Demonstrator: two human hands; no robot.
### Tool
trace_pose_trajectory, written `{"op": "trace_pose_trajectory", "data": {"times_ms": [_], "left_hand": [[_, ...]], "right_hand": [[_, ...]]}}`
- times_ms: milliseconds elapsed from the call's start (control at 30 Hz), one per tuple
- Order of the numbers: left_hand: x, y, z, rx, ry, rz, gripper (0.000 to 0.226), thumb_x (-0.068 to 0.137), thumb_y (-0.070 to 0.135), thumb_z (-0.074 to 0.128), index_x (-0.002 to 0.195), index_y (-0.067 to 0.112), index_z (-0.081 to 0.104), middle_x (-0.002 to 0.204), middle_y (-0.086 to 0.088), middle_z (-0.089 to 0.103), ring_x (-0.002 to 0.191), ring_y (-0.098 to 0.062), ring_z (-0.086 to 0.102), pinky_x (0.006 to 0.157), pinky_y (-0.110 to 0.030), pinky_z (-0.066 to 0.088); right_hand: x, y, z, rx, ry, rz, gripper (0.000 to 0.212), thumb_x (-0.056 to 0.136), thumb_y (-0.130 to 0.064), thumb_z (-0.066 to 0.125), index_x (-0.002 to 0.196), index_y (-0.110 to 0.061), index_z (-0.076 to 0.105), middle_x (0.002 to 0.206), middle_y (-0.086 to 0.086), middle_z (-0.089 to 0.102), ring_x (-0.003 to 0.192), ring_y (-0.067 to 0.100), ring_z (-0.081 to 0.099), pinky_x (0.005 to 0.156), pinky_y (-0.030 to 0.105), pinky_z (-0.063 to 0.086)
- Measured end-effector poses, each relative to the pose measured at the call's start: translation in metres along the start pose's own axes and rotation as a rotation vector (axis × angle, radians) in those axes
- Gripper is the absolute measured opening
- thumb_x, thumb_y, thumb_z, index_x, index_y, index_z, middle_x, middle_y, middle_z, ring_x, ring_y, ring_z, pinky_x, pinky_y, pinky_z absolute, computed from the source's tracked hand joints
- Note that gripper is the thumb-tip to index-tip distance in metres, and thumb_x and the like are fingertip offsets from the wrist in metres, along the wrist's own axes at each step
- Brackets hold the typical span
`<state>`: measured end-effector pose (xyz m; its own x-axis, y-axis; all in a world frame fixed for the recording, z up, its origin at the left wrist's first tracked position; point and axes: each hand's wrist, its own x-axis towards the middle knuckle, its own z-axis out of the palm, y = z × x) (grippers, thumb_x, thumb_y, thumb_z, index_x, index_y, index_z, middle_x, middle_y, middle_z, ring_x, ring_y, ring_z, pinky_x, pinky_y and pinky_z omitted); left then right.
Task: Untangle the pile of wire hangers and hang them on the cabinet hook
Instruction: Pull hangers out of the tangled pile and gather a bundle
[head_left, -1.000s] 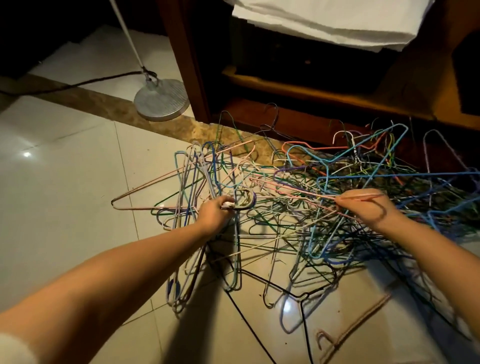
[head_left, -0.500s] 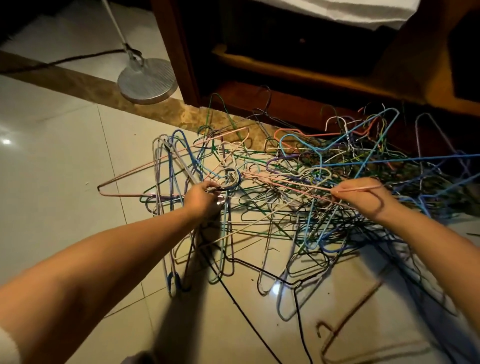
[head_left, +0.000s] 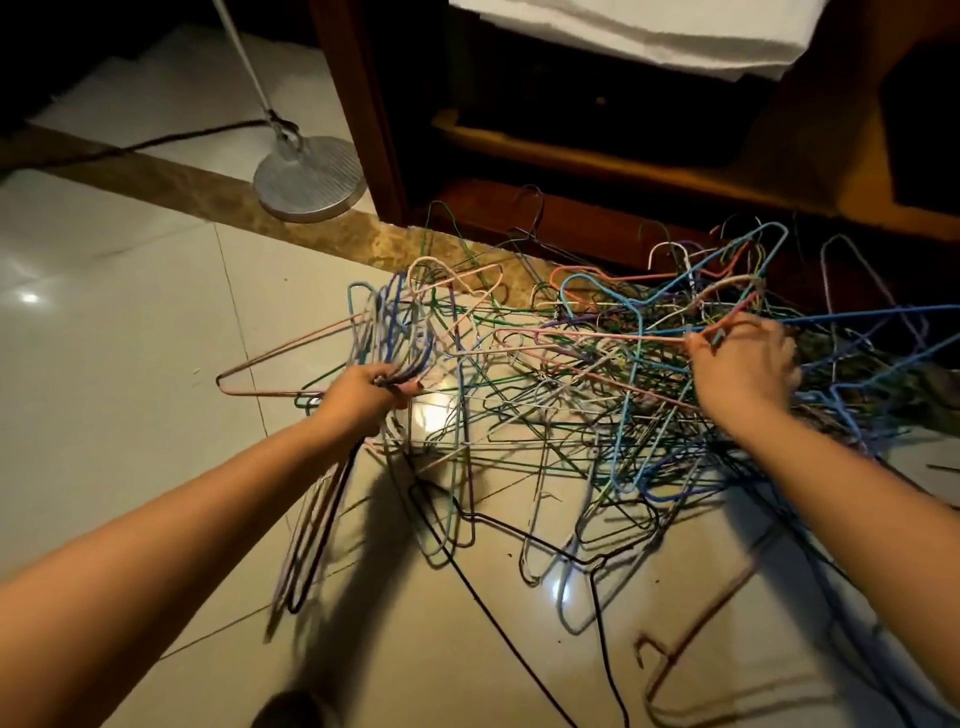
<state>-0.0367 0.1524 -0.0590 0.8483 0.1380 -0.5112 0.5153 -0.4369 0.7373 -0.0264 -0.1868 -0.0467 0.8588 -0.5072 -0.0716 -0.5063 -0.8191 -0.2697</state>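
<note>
Early days, I'd say: nothing hung yet, cabinet hook not in view. Left hand (head_left: 371, 387) is fisted round a bunch of hangers (head_left: 387, 332), prob. freed ones, w/ hooks above the fist and bodies dangling below. Right hand (head_left: 743, 364) pinches a pink hanger (head_left: 587, 335) that runs left from the fingers. The pile of wire hangers (head_left: 597, 415) lies knotted btw & under both grips. Blue wires cross right at the pinch and could snag. Beyond the left fist: lamp base (head_left: 310, 179), wooden cabinet (head_left: 374, 130). A loose brown hanger (head_left: 675, 670) lies nearside of the right wrist.
</note>
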Motion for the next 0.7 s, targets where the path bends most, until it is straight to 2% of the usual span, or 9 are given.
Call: {"op": "trace_pose_trajectory", "data": {"times_ms": [67, 133, 200, 300, 400, 467, 500, 600, 700], "left_hand": [[-0.011, 0.005, -0.016, -0.042, -0.029, -0.018, 0.01, 0.087, 0.013, 0.061, 0.097, 0.012, 0.065, 0.061, -0.003, 0.054, 0.045, -0.01, 0.031, 0.036, -0.016, 0.023], [-0.023, 0.01, -0.029, -0.07, -0.079, -0.032, 0.007, 0.086, 0.01, 0.061, 0.093, 0.012, 0.064, 0.056, 0.0, 0.056, 0.04, -0.007, 0.032, 0.034, -0.015, 0.024], [-0.035, 0.015, -0.037, -0.06, -0.139, -0.038, 0.004, 0.086, 0.011, 0.061, 0.089, 0.012, 0.063, 0.05, 0.004, 0.056, 0.04, -0.006, 0.034, 0.034, -0.015, 0.027], [-0.051, 0.018, -0.044, -0.029, -0.211, -0.059, 0.006, 0.086, 0.005, 0.059, 0.089, 0.009, 0.062, 0.049, 0.004, 0.055, 0.041, -0.007, 0.036, 0.035, -0.015, 0.028], [-0.061, 0.014, -0.054, -0.074, -0.226, -0.083, 0.008, 0.085, 0.001, 0.058, 0.084, 0.009, 0.06, 0.051, 0.001, 0.055, 0.038, -0.006, 0.035, 0.034, -0.016, 0.026], [-0.068, 0.011, -0.061, -0.106, -0.232, -0.09, 0.007, 0.086, 0.003, 0.057, 0.082, 0.009, 0.059, 0.061, -0.005, 0.051, 0.037, -0.006, 0.034, 0.034, -0.015, 0.024], [-0.072, 0.01, -0.064, -0.106, -0.243, -0.086, 0.008, 0.087, 0.002, 0.057, 0.082, 0.009, 0.059, 0.063, -0.006, 0.048, 0.038, -0.006, 0.034, 0.034, -0.015, 0.024], [-0.084, 0.011, -0.07, -0.097, -0.298, -0.065, 0.008, 0.087, 0.001, 0.055, 0.084, 0.008, 0.059, 0.064, -0.006, 0.046, 0.043, -0.008, 0.033, 0.036, -0.017, 0.024], [-0.091, 0.013, -0.072, -0.167, -0.326, -0.063, 0.007, 0.089, 0.003, 0.054, 0.087, 0.007, 0.059, 0.062, -0.004, 0.048, 0.042, -0.007, 0.033, 0.036, -0.016, 0.024]], "right_hand": [[-0.004, -0.006, -0.01, 0.086, 0.068, 0.053, 0.052, 0.089, -0.041, 0.054, 0.122, -0.002, 0.043, 0.136, 0.02, 0.035, 0.129, 0.037, 0.03, 0.105, 0.048, 0.026], [-0.008, -0.009, -0.019, 0.095, 0.089, 0.029, 0.047, 0.09, -0.041, 0.054, 0.115, -0.002, 0.047, 0.128, 0.023, 0.045, 0.121, 0.038, 0.04, 0.097, 0.046, 0.033], [-0.018, -0.011, -0.027, 0.078, -0.003, 0.001, 0.041, 0.091, -0.047, 0.049, 0.095, -0.007, 0.053, 0.105, 0.021, 0.059, 0.095, 0.036, 0.053, 0.078, 0.039, 0.04], [-0.037, -0.015, -0.033, 0.009, -0.176, -0.032, 0.051, 0.093, -0.054, 0.039, 0.078, -0.008, 0.056, 0.077, 0.017, 0.056, 0.072, 0.032, 0.052, 0.063, 0.033, 0.038], [-0.034, -0.021, -0.031, 0.425, -0.243, 0.123, 0.039, 0.096, -0.037, 0.044, 0.087, -0.004, 0.062, 0.074, 0.015, 0.059, 0.063, 0.028, 0.053, 0.051, 0.029, 0.046], [-0.036, -0.026, -0.036, 0.715, -0.272, 0.23, 0.018, 0.096, -0.02, 0.046, 0.093, -0.008, 0.058, 0.072, 0.008, 0.057, 0.056, 0.015, 0.049, 0.035, 0.014, 0.038], [-0.042, -0.03, -0.037, 0.739, -0.291, 0.236, 0.015, 0.096, -0.015, 0.045, 0.09, -0.009, 0.057, 0.07, 0.005, 0.054, 0.055, 0.012, 0.046, 0.033, 0.012, 0.035], [-0.082, -0.052, -0.033, 0.628, -0.429, 0.127, 0.024, 0.093, -0.013, 0.048, 0.071, -0.016, 0.057, 0.068, 0.001, 0.055, 0.06, 0.015, 0.05, 0.048, 0.021, 0.038], [-0.139, -0.089, -0.019, 0.547, -0.578, -0.041, 0.019, 0.093, -0.024, 0.05, 0.083, -0.019, 0.065, 0.084, 0.005, 0.068, 0.078, 0.02, 0.06, 0.072, 0.033, 0.05]]}}
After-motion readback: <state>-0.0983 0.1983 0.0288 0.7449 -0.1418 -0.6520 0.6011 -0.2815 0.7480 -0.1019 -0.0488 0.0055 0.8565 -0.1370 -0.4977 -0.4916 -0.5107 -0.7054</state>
